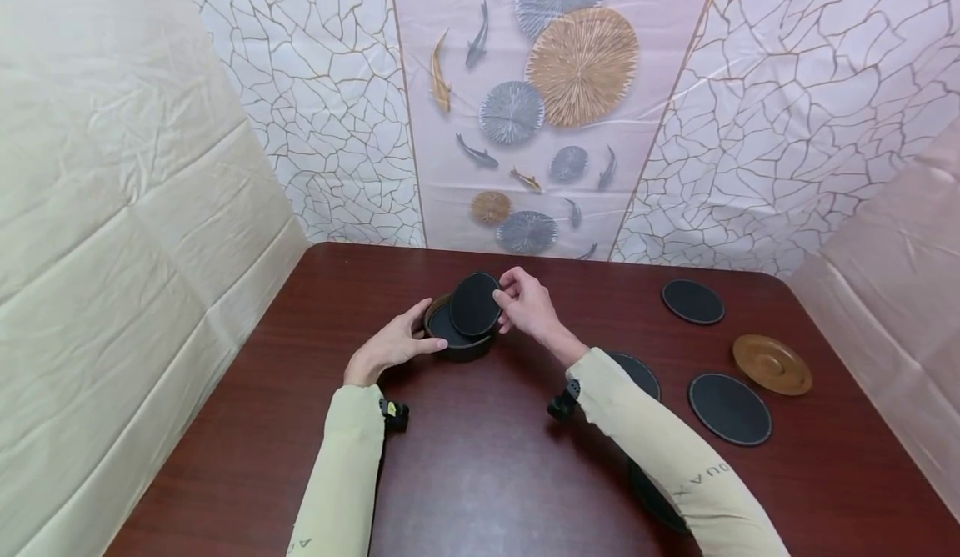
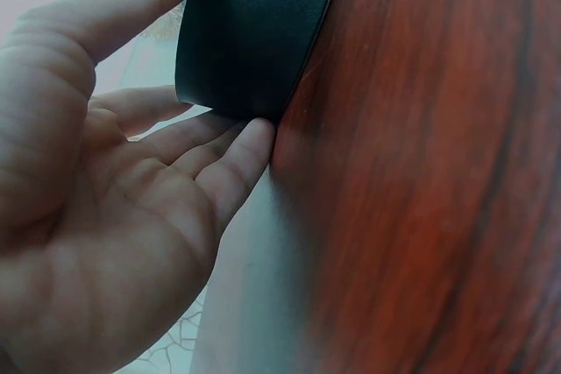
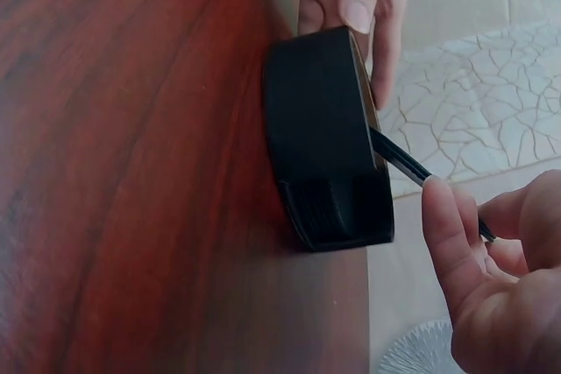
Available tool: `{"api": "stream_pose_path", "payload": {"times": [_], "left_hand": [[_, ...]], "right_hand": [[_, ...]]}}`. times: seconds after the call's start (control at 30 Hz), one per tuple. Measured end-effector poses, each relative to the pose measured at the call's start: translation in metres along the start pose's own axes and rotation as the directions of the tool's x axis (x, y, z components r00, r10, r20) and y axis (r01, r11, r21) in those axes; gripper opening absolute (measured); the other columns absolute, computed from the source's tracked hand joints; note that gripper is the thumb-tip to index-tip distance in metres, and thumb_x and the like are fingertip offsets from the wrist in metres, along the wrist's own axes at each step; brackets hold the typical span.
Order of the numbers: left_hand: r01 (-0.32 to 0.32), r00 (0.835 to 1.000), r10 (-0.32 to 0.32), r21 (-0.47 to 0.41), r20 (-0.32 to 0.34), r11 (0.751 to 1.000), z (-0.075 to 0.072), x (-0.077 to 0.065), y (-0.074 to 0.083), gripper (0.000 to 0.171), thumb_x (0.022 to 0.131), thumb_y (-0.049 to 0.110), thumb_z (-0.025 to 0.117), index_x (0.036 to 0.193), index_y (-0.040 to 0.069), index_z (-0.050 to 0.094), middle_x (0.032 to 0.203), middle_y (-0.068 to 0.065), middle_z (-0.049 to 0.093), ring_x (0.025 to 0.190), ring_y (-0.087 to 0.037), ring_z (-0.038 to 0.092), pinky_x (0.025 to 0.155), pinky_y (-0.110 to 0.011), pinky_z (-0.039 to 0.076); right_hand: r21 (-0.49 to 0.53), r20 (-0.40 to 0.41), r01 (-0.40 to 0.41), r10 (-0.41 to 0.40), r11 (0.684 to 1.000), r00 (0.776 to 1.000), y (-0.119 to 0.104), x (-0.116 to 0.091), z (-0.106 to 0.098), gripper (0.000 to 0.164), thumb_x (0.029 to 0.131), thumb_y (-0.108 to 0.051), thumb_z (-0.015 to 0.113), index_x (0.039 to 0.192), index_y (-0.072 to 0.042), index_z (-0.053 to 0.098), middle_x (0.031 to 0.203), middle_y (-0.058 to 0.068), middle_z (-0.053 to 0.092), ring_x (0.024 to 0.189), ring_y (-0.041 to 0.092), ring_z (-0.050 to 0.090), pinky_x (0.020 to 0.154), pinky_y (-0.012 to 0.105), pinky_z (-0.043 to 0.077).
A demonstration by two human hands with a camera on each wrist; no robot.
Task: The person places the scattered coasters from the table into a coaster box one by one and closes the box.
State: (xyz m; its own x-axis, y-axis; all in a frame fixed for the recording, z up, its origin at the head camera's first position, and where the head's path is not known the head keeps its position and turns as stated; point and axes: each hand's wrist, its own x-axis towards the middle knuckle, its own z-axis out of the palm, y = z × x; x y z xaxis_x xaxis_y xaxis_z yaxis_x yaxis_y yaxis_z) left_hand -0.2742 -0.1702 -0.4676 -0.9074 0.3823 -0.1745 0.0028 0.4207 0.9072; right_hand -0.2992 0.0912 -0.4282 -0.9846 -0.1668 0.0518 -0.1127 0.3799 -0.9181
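A round black coaster holder [image 1: 465, 352] with a brown inner wall stands on the table, a dark disc lying inside. My left hand [image 1: 393, 342] grips its left side, thumb at the near rim and fingers behind; the left wrist view shows fingertips at the base of the holder [image 2: 254, 32]. Between thumb and fingers my right hand [image 1: 528, 305] pinches a round black coaster [image 1: 475, 303] by its right edge. That coaster tilts above the holder, and its lower edge [image 3: 405, 162] reaches inside the rim. A slot opens in the holder's side [image 3: 337, 212] in the right wrist view.
On the right of the dark red table [image 1: 465, 490] lie black coasters [image 1: 693, 301], one larger coaster [image 1: 730, 409] and a brown wooden round lid or dish [image 1: 772, 365]. The right sleeve [image 1: 667, 449] partly covers two more dark discs. Cloth walls surround the table.
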Motion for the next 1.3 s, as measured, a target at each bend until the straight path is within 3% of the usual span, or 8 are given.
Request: {"api": "stream_pose_path", "payload": {"times": [0.53,0.8,0.93,1.17,1.23,1.3], "left_hand": [[-0.021,1.0,0.021,-0.003,-0.002,1.0,-0.001,-0.003,0.0,0.1,0.087,0.03,0.076,0.159,0.013,0.009,0.163,-0.012,0.023,0.146,-0.03,0.034,0.113,-0.045,0.038],[-0.006,1.0,0.006,0.016,-0.011,1.0,-0.001,-0.002,-0.002,0.102,0.084,0.038,0.078,0.16,0.018,0.012,0.163,-0.007,0.025,0.148,-0.027,0.03,0.113,-0.046,0.038],[0.011,1.0,-0.011,0.008,-0.016,1.0,-0.001,-0.002,-0.003,0.101,0.084,0.036,0.078,0.159,0.018,0.014,0.162,-0.005,0.028,0.148,-0.026,0.031,0.113,-0.045,0.039],[-0.006,1.0,0.006,0.015,-0.007,1.0,-0.002,0.001,-0.001,0.101,0.085,0.038,0.077,0.16,0.019,0.012,0.163,-0.008,0.024,0.145,-0.029,0.036,0.112,-0.046,0.04],[-0.002,1.0,0.002,0.015,-0.002,1.0,-0.002,0.001,0.0,0.101,0.085,0.037,0.077,0.16,0.02,0.011,0.163,-0.008,0.023,0.144,-0.03,0.038,0.111,-0.046,0.04],[0.006,1.0,-0.006,0.009,0.006,1.0,-0.001,0.001,0.0,0.101,0.086,0.035,0.076,0.16,0.02,0.009,0.164,-0.009,0.021,0.144,-0.03,0.038,0.111,-0.046,0.04]], "right_hand": [[-0.01,0.044,-0.012,0.012,1.0,0.999,-0.003,0.0,0.021,0.021,0.096,-0.013,0.063,0.113,-0.004,0.053,0.091,0.02,0.066,0.05,0.018,0.063,0.062,0.054,0.057],[-0.161,0.051,-0.032,0.04,0.986,0.998,-0.001,-0.001,0.023,0.019,0.094,-0.019,0.065,0.109,-0.01,0.057,0.086,0.009,0.065,0.06,0.03,0.065,0.049,0.038,0.053],[-0.242,0.069,-0.026,0.044,0.97,0.997,-0.001,-0.002,0.021,0.021,0.094,-0.023,0.065,0.111,-0.012,0.059,0.088,0.009,0.065,0.063,0.024,0.065,0.055,0.028,0.052],[-0.404,0.056,-0.025,0.052,0.914,0.997,-0.005,0.002,0.011,0.022,0.095,-0.027,0.062,0.111,-0.012,0.062,0.096,0.008,0.066,0.085,0.022,0.061,0.076,0.036,0.05],[-0.425,0.059,-0.029,0.06,0.905,0.996,-0.004,0.003,0.007,0.022,0.095,-0.027,0.061,0.11,-0.012,0.062,0.098,0.008,0.067,0.087,0.022,0.062,0.077,0.036,0.05],[-0.398,0.074,-0.045,0.081,0.916,0.994,-0.002,0.003,0.001,0.021,0.095,-0.027,0.061,0.11,-0.012,0.062,0.099,0.009,0.068,0.082,0.025,0.064,0.07,0.034,0.051]]}}
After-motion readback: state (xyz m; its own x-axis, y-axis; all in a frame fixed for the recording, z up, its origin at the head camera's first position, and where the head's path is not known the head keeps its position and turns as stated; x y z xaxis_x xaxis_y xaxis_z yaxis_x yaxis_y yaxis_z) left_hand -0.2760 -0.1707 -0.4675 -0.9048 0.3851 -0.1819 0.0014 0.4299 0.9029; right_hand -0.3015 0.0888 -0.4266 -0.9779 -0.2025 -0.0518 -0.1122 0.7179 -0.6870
